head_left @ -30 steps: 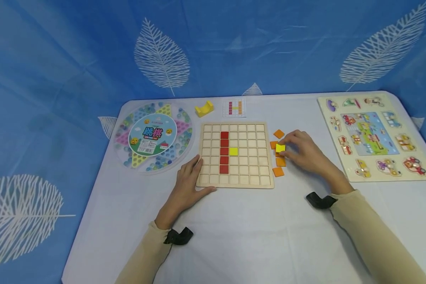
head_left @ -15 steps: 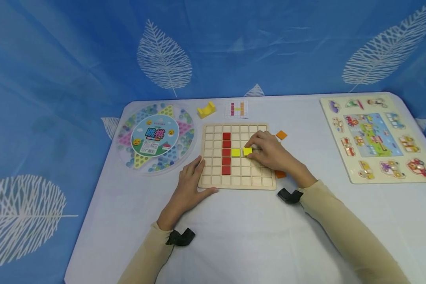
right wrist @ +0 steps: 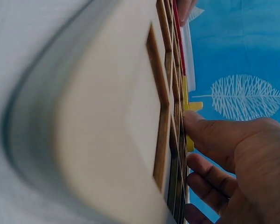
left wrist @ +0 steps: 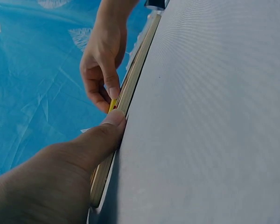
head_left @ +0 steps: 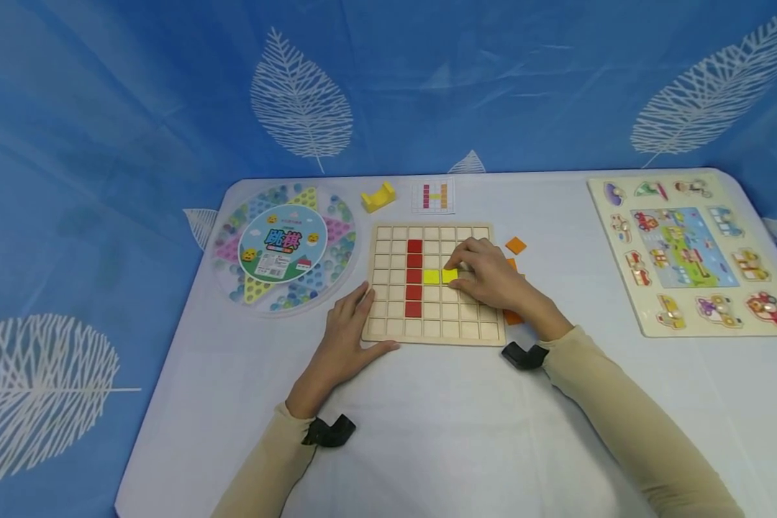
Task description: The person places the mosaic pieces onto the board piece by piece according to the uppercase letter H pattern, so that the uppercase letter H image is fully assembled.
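Observation:
A square wooden grid board lies mid-table, with a column of several red tiles in its cells. One yellow tile sits directly right of that column. Beside it, my right hand pinches a second yellow tile between thumb and fingers, at the neighbouring cell. My left hand rests at the board's lower left corner, fingers along the left edge and thumb near the front edge. In the left wrist view, its thumb presses on the board's side. Whether the held tile is fully seated cannot be told.
Several orange tiles lie right of the board, partly behind my right hand. A pattern card and a yellow curved block are behind it. A round marble checkers set stands left; a picture puzzle board lies right.
My right hand has carried the yellow tile left from the orange tiles onto the board and lowered it slightly beside the first yellow tile. The left hand has stayed at the corner.

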